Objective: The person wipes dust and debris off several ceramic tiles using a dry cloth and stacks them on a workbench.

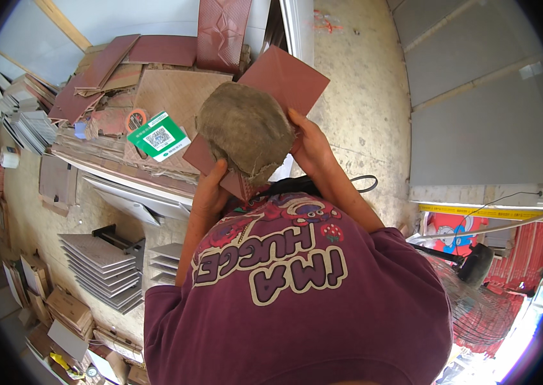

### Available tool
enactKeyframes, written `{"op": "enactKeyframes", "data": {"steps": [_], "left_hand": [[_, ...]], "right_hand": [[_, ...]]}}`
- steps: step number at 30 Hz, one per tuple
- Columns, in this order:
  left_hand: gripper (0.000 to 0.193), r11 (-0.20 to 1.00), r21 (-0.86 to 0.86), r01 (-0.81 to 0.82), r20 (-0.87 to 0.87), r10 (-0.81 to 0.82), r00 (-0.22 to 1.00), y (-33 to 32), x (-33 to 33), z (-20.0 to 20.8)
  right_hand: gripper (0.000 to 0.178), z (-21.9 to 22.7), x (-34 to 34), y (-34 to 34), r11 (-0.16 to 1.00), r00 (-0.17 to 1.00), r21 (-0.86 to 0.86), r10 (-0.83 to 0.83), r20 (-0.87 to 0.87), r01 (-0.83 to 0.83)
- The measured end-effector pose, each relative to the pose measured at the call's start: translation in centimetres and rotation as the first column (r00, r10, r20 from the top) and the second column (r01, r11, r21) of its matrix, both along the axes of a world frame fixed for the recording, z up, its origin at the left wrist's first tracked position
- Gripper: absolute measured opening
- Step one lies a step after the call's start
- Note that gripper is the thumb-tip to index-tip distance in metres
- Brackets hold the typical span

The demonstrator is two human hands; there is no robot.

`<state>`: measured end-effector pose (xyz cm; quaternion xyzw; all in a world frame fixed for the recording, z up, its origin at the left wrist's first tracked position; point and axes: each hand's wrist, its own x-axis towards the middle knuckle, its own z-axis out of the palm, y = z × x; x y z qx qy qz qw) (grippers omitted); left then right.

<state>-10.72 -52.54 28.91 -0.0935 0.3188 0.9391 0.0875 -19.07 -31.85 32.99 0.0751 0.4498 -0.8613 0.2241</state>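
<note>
A flat brick-red tile point(287, 80) with a smooth face is held out in front of my chest. Over its middle lies a rounded, worn, brown cloth-like thing point(242, 125), and I cannot make out just what it is. My right hand point(311, 146) is closed at the tile's right side, with a digit over its edge. Lower on the left, my left hand point(210, 186) is closed where red pieces stick out from under the brown thing; its thumb touches the brown thing's rim. Most of my fingers are hidden underneath.
Left of my hands stands a bench heaped with red tiles point(162, 50) and boards point(178, 93). A green-and-white code card point(159, 136) and an orange tape roll point(136, 120) lie there. Stacked grey tiles point(101, 269) stand below; a fan point(464, 295) is at right.
</note>
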Motion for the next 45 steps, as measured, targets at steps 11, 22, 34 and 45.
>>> {"op": "enactKeyframes", "data": {"steps": [11, 22, 34, 45], "left_hand": [[0.075, 0.271, -0.73, -0.627, -0.656, -0.023, 0.754, -4.8, -1.4, 8.9], [0.053, -0.231, -0.729, -0.645, -0.377, -0.651, 0.659, 2.1, -6.0, 10.6], [0.041, -0.2, -0.698, -0.688, -0.491, -0.566, 0.663, 0.9, -4.8, 8.4], [0.028, -0.143, -0.648, -0.748, -0.564, -0.57, 0.597, 2.8, -5.2, 8.3]], "right_hand": [[0.037, -0.1, 0.3, 1.6, 0.979, 0.983, -0.113, -0.175, -0.061, 0.167], [0.041, 1.1, 2.3, 0.6, 0.988, 0.979, 0.024, -0.149, -0.141, 0.153], [0.041, 1.5, 1.0, 2.2, 0.944, 0.929, -0.058, -0.33, -0.166, 0.325], [0.044, 1.1, 1.4, 1.6, 0.966, 0.949, 0.013, -0.253, -0.191, 0.26]]}}
